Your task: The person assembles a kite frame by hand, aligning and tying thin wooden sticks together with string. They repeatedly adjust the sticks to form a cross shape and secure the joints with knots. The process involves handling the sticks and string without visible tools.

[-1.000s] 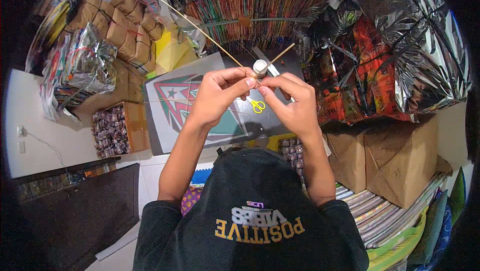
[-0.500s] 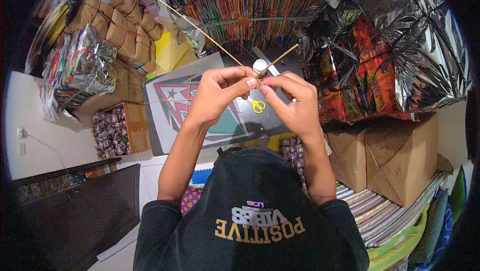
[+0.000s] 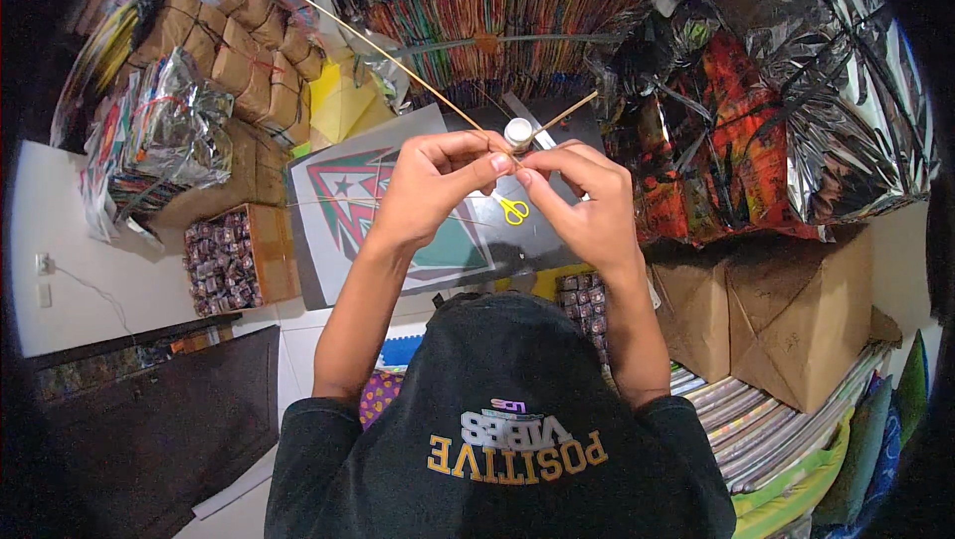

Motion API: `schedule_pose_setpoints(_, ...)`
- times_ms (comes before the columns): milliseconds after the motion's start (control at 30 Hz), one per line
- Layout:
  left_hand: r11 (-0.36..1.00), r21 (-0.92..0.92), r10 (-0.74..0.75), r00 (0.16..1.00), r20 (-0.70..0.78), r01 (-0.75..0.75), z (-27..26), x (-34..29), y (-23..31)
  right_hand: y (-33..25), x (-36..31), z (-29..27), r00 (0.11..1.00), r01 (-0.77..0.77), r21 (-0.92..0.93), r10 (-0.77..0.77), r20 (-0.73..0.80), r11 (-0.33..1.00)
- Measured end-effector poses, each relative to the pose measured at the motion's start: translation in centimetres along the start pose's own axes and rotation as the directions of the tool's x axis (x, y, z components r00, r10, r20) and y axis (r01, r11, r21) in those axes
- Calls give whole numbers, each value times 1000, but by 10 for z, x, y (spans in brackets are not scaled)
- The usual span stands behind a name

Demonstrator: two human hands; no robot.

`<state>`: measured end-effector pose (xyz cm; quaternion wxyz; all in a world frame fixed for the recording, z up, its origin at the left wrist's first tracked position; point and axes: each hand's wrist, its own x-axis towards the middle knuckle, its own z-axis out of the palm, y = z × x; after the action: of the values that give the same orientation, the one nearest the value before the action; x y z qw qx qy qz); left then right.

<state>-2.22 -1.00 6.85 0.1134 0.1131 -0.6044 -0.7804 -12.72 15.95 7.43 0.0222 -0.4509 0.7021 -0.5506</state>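
My left hand (image 3: 438,179) and my right hand (image 3: 585,203) are raised together in front of me, fingertips touching. Both pinch the spot where two thin bamboo sticks cross. The long stick (image 3: 378,50) runs up to the far left. A short stick (image 3: 565,113) points up to the right. A small white thread spool (image 3: 518,131) sits just above my fingertips at the crossing; which hand holds it is hidden. Below my hands lies a grey kite sheet (image 3: 398,226) with a green and red triangle design, and yellow-handled scissors (image 3: 513,209) rest on it.
Brown paper bundles (image 3: 254,52) and a silver foil pack (image 3: 164,136) are stacked at the left. A box of small packets (image 3: 224,259) stands beside the sheet. Crumpled silver and red foil (image 3: 796,111) fills the right, brown cartons (image 3: 786,320) below it, and coloured sheet stacks (image 3: 517,2) behind.
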Motion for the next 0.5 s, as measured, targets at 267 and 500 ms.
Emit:
schedule_pose_setpoints(267,999,38,24,1000,3,-24,-2,0,-3,1,0,0,1000,22,-12,-22,7,1000)
schedule_pose_setpoints(500,981,171,93,995,19,-95,-15,0,-1,-6,1,-11,987,-109,-68,116,110,992)
